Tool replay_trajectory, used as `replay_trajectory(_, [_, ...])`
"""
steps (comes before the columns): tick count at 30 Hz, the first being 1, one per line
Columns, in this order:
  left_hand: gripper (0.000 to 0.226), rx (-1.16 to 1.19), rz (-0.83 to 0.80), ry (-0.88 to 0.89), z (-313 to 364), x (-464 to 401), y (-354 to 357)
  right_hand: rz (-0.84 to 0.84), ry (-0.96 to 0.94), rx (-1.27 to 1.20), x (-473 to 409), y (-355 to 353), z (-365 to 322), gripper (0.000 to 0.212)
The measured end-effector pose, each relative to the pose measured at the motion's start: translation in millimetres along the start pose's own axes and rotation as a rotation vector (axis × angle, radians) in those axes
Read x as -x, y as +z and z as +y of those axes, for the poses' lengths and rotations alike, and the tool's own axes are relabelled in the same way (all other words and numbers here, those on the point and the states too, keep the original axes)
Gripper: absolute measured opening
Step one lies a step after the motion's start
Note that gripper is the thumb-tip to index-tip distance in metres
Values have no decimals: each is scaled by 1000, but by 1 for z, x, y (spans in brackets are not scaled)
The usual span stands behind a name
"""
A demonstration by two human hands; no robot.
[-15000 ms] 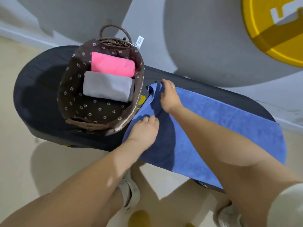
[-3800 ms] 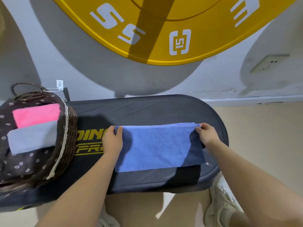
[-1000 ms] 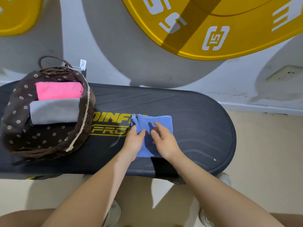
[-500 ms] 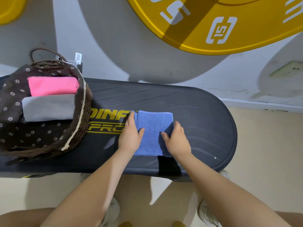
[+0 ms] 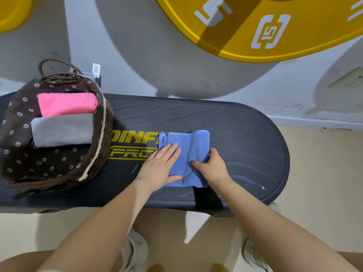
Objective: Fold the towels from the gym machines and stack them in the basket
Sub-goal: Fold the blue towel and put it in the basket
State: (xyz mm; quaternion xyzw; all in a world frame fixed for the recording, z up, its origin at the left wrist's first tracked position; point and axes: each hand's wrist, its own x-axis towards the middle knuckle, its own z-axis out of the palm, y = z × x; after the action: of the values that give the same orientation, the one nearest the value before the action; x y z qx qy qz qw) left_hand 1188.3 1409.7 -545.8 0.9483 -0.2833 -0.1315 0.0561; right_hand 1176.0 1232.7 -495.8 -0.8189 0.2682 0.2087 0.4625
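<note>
We see the folded blue towel point(image 5: 193, 146) lying on the black platform point(image 5: 245, 138), right of the basket point(image 5: 102, 146). The left hand point(image 5: 160, 168) presses flat on its left part with straight fingers; the right hand point(image 5: 213, 167) pinches its right edge, lifting a fold.

The blue towel point(image 5: 193, 148) is soft, nappy terry cloth, matt, while the pink towel point(image 5: 66, 104) and grey towel point(image 5: 61, 130) look like smoother cloth. The basket point(image 5: 107, 122) is rough brown woven wicker lined with dark flower-printed fabric, a paper tag point(image 5: 96, 68) at its handle. The worktop point(image 5: 245, 138) is matt black rubbery plastic, ribbed and dotted, with printed yellow lettering.
</note>
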Motion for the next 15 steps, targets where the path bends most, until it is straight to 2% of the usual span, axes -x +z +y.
replay_trajectory(4, [76,197,-128,-36,5,-4,-15,26,-244,165,12,17,-18,54])
replay_trajectory(7, [54,638,-66,-94,-4,-3,-25,0,-278,241,15,30,-35,61])
replay_trajectory(11, [39,1011,128,-505,-21,2,-21,-23,-287,321,16,46,-51,54])
replay_trajectory(15, [34,1355,20,-637,-28,6,-20,-59,-299,400,16,66,-53,49])
